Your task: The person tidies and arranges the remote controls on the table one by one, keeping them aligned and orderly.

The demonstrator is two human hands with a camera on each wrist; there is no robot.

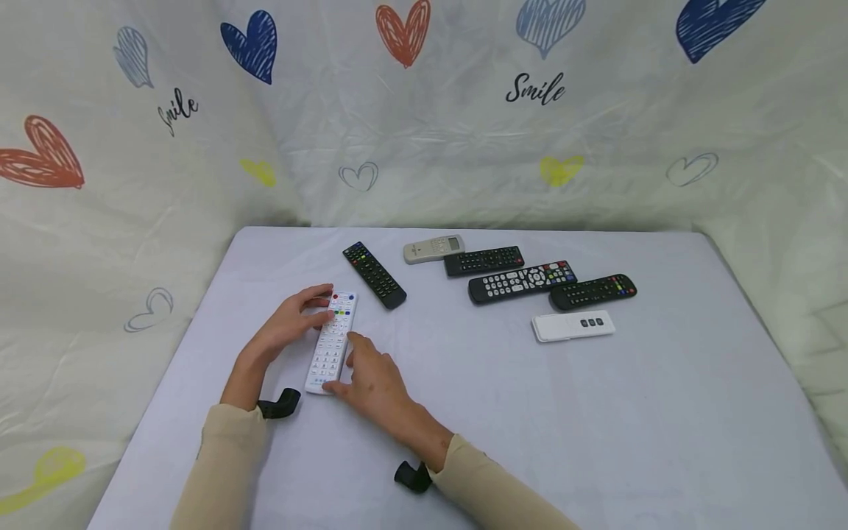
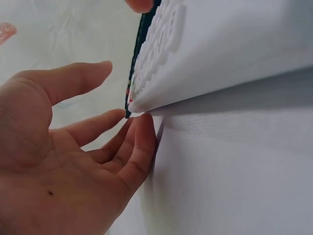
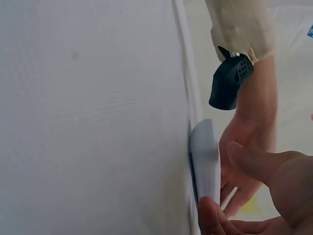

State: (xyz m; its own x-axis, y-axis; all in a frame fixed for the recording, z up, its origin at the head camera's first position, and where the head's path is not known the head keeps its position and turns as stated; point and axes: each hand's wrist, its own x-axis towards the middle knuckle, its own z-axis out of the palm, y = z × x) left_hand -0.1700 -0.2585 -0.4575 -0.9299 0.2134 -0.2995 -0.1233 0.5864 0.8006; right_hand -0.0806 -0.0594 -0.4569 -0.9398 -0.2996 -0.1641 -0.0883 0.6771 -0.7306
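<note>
A: On the pale lavender cloth-covered table [image 1: 596,412], left-centre, lies a long white plastic remote w/ coloured buttons [image 1: 331,342], face up, lengthwise away from the person.

B: Hands?

A: Left hand [image 1: 291,324] is at the remote's far end, fingers curved over the left edge near the top buttons. In the left wrist view the fingertips [image 2: 142,142] touch the remote's corner, fingers mostly straight, not wrapped round it. Right hand [image 1: 371,379] sits at the near end, thumb & finger pinching that end between them; right wrist view shows the thumb [image 3: 254,159] against the remote's end edge.

B: Lifted or flat?

A: Looks flat on the cloth in the head view; wrist views too close to tell.

B: Other stuff?

A: Slim black remote [image 1: 374,274] just beyond, angled. Further right, well apart: small grey remote w/ display [image 1: 433,249], three black remotes [image 1: 522,281] in a staggered row, small white remote w/ three dark buttons [image 1: 573,326]. Heart-print white sheet [image 1: 424,110] behind, "Smile" lettering. Beige sleeves, black wrist mounts.
</note>
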